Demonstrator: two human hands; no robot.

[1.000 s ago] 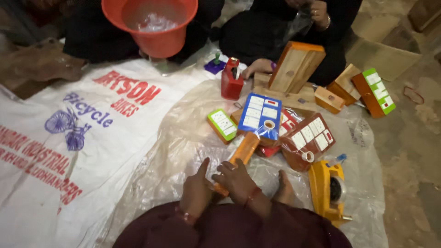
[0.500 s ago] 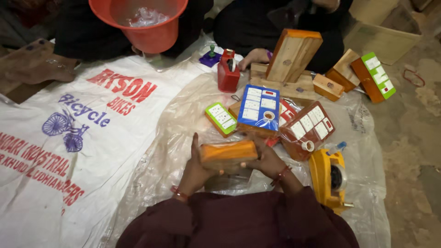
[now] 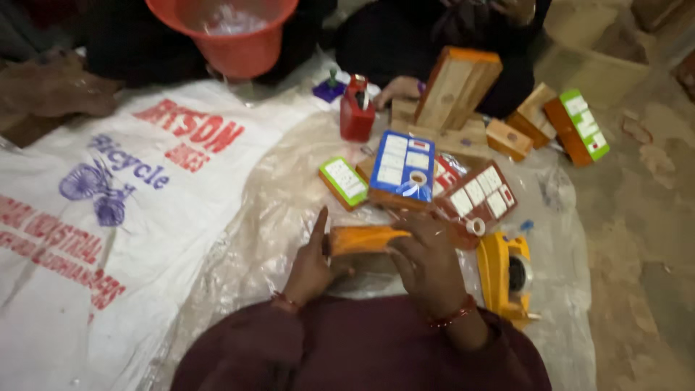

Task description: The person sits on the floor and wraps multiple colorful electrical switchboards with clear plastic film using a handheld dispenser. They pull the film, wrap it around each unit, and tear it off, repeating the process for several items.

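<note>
A white printed sack (image 3: 108,239) covers the floor on the left, with a red bucket (image 3: 232,32) standing at its far edge. Beside the sack lies a clear plastic sheet (image 3: 268,217), and the person's two hands meet over it, low in the middle of the view. The left hand (image 3: 310,264) steadies the left end of an orange wooden block (image 3: 362,239), forefinger pointing up; its grip on the block looks loose, though the blur makes this hard to judge. The right hand (image 3: 427,264) wraps over the block's right end, grip closed on it. The block is held level, just above the sheet and close to the person's lap.

Just beyond the hands sit a green-edged block (image 3: 344,181), a blue-faced block (image 3: 402,170) and a brown-faced block (image 3: 481,195), each covered in small white labels. A red container (image 3: 357,112) stands farther back, near another person's hand (image 3: 398,90). A yellow tape dispenser (image 3: 507,275) lies just right of the right hand. Plain wooden blocks (image 3: 456,87) are stacked at the back right.
</note>
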